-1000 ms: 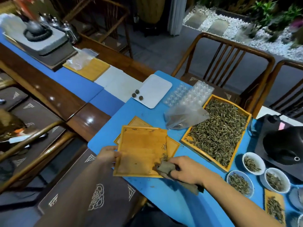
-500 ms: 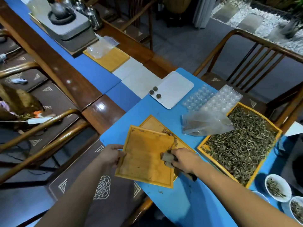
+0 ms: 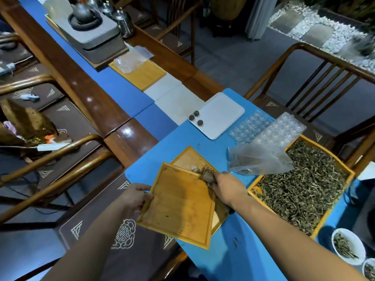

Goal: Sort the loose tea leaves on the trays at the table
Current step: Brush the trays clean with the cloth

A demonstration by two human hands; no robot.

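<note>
My left hand [image 3: 135,196] grips the left edge of a small wooden tray [image 3: 180,205], held tilted over a second wooden tray [image 3: 189,159] that lies on the blue mat. My right hand [image 3: 228,188] holds a grey-brown cloth [image 3: 209,177] against the upper tray's far right corner. A small heap of loose tea leaves [image 3: 202,169] lies on the lower tray just beyond the cloth. To the right stands a large yellow tray [image 3: 349,169] full of loose tea leaves [image 3: 300,187].
A clear plastic bag [image 3: 257,160] lies between the trays. Behind are clear blister moulds [image 3: 278,130] and a white tray [image 3: 222,114] with three tea balls [image 3: 194,117]. White bowls of leaves [image 3: 348,246] sit at the right. Wooden chairs flank the table [image 3: 113,122].
The cloth in my right hand has swept up the held tray from its near right part to its far corner, and leaves now lie heaped on the lower tray. The view shifted left.
</note>
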